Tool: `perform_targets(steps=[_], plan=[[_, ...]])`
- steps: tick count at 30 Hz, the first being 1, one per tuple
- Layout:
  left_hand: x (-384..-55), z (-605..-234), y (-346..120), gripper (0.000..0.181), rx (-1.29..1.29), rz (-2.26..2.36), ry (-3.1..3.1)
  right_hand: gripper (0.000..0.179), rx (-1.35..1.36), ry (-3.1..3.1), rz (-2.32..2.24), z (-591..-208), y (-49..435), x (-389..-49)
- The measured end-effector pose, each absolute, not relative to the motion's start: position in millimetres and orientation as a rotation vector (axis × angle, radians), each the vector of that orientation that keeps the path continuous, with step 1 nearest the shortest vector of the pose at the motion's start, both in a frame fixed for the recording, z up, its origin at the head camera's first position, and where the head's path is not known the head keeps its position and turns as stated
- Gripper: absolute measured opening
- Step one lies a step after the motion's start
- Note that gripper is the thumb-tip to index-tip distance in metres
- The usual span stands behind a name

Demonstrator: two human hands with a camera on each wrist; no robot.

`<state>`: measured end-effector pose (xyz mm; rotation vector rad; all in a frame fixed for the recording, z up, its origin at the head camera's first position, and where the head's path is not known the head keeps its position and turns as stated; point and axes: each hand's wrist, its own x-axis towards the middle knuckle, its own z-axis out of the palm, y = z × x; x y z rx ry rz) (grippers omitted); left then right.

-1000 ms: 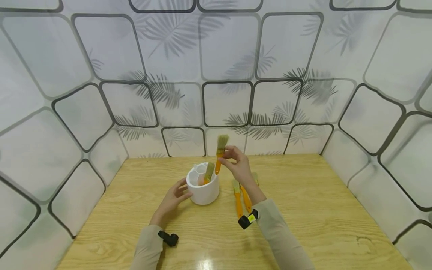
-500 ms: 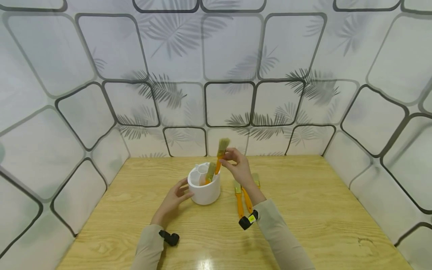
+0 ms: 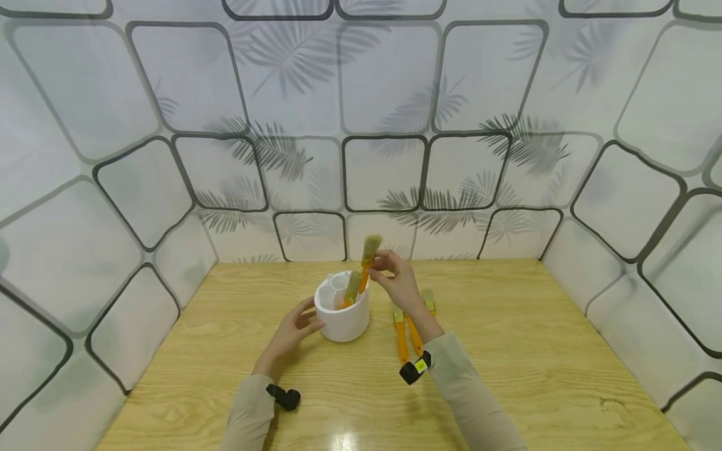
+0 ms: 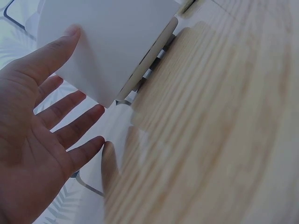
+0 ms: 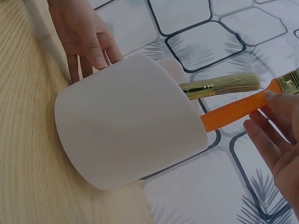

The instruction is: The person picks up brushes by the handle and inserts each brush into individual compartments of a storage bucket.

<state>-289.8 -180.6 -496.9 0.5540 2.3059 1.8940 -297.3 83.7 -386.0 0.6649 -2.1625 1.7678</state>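
Note:
My right hand (image 3: 397,282) pinches a paintbrush (image 3: 370,250) by its orange handle, bristles up. In the right wrist view the lower end of that handle (image 5: 233,111) dips behind the rim of a white round divided holder (image 3: 345,324). A second paintbrush (image 3: 352,287) leans inside the holder, its bristles (image 5: 236,83) sticking out over the rim. My left hand (image 3: 293,327) is at the holder's left side. Its thumb (image 4: 63,49) touches the white wall, while the other fingers extend loosely beside the base.
More orange-handled paintbrushes (image 3: 401,338) lie on the wooden table (image 3: 507,363) to the right of the holder, partly under my right forearm. A patterned curtain (image 3: 383,175) surrounds the table at the back and sides.
The paintbrush in my right hand has come down slightly, its handle end sinking into the holder. My left hand stays at the holder's side.

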Motion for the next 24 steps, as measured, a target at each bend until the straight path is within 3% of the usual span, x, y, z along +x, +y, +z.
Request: perform_targets(steps=[14, 24], plan=[[-288.5, -495.2, -180.1, 0.066, 0.511, 1.896, 2.288, 0.021, 0.682, -2.254, 1.686, -389.0, 83.8, -294.4], [-299.7, -516.2, -184.4, 0.066, 0.544, 1.893, 2.345, 0.048, 0.871, -2.218, 1.699, -398.2, 92.1, -294.4]])
